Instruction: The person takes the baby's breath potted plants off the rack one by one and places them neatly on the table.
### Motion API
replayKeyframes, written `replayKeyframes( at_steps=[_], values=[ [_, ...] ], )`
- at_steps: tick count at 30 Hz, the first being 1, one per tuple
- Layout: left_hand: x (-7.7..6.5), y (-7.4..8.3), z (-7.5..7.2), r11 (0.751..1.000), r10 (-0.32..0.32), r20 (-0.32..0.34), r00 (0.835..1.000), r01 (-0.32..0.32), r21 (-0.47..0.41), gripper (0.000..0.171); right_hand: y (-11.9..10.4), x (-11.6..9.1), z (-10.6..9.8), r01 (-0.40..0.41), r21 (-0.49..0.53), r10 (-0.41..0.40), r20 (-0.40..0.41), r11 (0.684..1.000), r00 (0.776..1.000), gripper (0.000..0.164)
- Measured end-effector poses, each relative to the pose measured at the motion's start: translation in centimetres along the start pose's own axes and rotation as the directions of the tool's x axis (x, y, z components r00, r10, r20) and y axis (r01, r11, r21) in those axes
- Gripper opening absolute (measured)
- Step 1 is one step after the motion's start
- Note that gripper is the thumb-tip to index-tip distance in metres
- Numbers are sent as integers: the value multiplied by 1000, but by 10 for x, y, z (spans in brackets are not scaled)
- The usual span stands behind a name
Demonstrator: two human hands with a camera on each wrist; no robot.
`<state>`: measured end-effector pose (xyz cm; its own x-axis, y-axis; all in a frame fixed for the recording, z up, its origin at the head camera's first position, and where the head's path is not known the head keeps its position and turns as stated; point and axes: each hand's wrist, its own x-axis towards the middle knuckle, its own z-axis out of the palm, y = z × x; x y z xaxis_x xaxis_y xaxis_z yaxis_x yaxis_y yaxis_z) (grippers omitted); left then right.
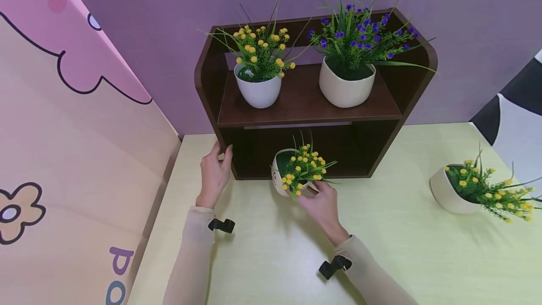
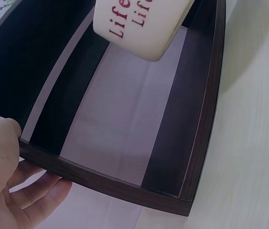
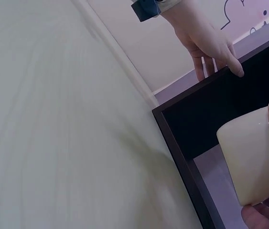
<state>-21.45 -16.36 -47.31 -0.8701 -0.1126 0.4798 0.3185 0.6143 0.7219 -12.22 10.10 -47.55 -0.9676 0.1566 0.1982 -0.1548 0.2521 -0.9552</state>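
At the lower front of the shelf (image 1: 301, 105), a tilted pot (image 3: 253, 155) is grasped by the right grip (image 1: 321, 204), spread around it, and the left panel (image 1: 213, 81) is clasped by the left grip (image 1: 215, 173).

The right hand (image 3: 263, 218), cut off by the frame, grips a smooth cream pot (image 3: 253, 157) between thumb and fingers, before the open front of a dark shelf unit (image 3: 190, 179). The left hand (image 3: 206, 43), with a dark wrist device (image 3: 146, 8), holds the unit's left side panel (image 3: 210, 107), thumb on the inner face. Near: pale tabletop (image 3: 62, 124), softly shadowed. Left: pale wall (image 3: 139, 43) bearing a pink cartoon figure (image 3: 256, 12).
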Motion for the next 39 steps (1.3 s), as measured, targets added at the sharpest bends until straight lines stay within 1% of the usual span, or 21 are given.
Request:
replayKeyframes(
  at_steps=[6,8,11,13,18,21,23,30,33,36,39],
  values=[
    [-1,0,0,1000,-5,-4,1000,5,-7,27,34,2,-3,-34,6,34,-10,999,999,59],
    [-1,-1,0,1000,-8,-2,1000,8,-5,27,38,1,-6,-31,9,31,-16,999,999,58],
    [-2,-2,0,1000,-9,-1,1000,9,2,27,40,0,-11,-27,6,27,-18,1000,999,58],
    [-2,-3,0,1000,-8,-1,1000,8,5,27,37,-2,-14,-28,2,28,-17,1000,999,58],
    [-1,-3,1,1000,-6,-4,1000,6,0,26,15,-7,-23,-25,-13,24,-13,1000,1000,56],
    [-1,-3,1,1000,-4,-4,1000,3,-4,26,9,-9,-27,-25,-31,24,-14,999,1000,56],
    [-1,-3,1,1000,-1,-5,1000,1,-6,27,13,-9,-30,-29,-36,28,-16,999,999,57],
    [-1,-4,2,1000,-5,0,1000,5,-11,28,51,-7,-38,-69,-32,68,-37,997,997,64],
    [-1,-4,2,1000,-8,0,1000,8,-11,28,58,-9,-43,-69,-42,67,-46,997,997,64],
    [0,-5,2,1000,-7,1,1000,7,-14,28,60,-11,-48,-76,-41,74,-50,996,996,65],
    [0,-6,3,1000,-5,2,1000,5,-20,29,61,-13,-53,-86,-64,82,-58,994,995,64]
  ],
)
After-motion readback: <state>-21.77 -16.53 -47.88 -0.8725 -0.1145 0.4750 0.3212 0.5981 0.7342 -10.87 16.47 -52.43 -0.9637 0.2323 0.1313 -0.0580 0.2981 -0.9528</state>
